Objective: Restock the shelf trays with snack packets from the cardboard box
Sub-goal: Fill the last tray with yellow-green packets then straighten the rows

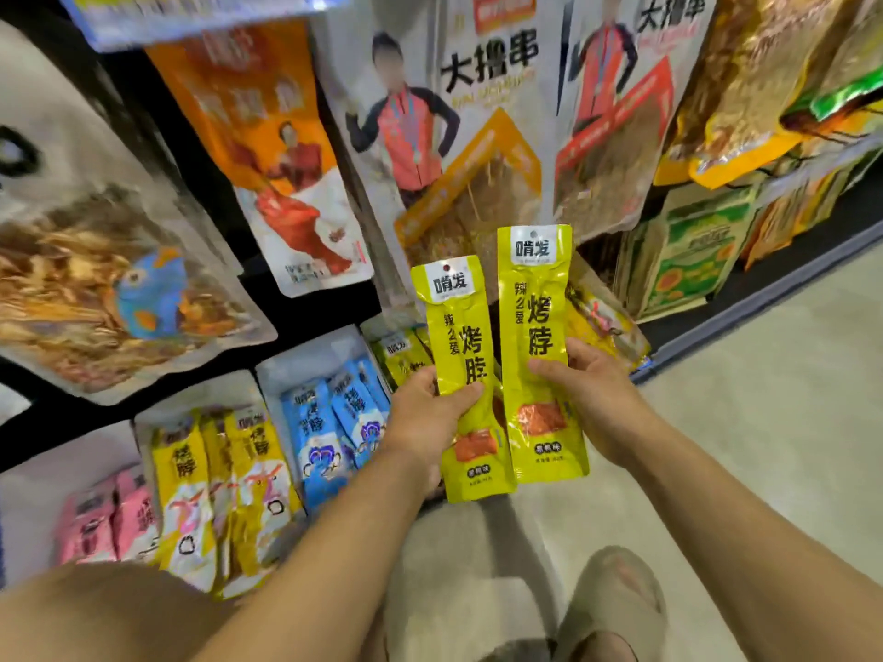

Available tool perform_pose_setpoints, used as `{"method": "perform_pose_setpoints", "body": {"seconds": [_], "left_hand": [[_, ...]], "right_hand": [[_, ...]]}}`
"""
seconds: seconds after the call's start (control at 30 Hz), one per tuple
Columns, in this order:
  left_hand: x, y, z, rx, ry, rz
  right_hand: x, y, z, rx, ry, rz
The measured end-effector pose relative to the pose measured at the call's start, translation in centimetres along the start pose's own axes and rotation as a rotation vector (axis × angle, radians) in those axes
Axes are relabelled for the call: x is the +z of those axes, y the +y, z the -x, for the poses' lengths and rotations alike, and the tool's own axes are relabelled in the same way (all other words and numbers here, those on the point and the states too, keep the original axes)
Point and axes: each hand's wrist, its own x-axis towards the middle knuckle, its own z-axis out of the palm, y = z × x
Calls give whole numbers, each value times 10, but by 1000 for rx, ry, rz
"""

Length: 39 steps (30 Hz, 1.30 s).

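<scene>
Step in hand, as judged: carrying stock to the shelf; left hand (425, 422) grips one lime-green packet (458, 355) at mid-length, thumb across its front, fingers curled behind; right hand (592, 398) grips a second lime-green packet (540, 327) the same way; both packets upright, side by side in front of the shelf, not yet in any tray; cardboard box not in view; next move likely calls for lowering the pair into the matching tray (377, 327) just behind them, part hidden, holding like lime-green packets; adjoining blue tray (306, 355): blue packets, stacked leaning; yellow tray (191, 398): yellow packets, crowded; pink tray (71, 465): pink packets, blurred; large hanging bags (478, 112) above the trays
</scene>
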Motion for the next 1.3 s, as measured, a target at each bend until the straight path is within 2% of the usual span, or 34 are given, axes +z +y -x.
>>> {"method": "perform_pose_setpoints", "body": {"seconds": [0.27,0.53,0.67,0.83,1.17,1.3], "left_hand": [[8,-57,-51,-133,75,-79],[10,-83,-92,-191,176,-116],[19,-75,-113,-160,250,-99],[25,-66,-140,-104,337,-217],[34,-73,-158,119,328,-719],[35,-74,-154,108,334,-794]], "right_hand": [[-24,52,-46,52,44,30],[-45,88,-66,110,93,-23],[-50,94,-72,120,107,-75],[-55,96,-77,128,102,-104],[-62,100,-74,146,105,-140],[-59,98,-70,153,97,-140]]}}
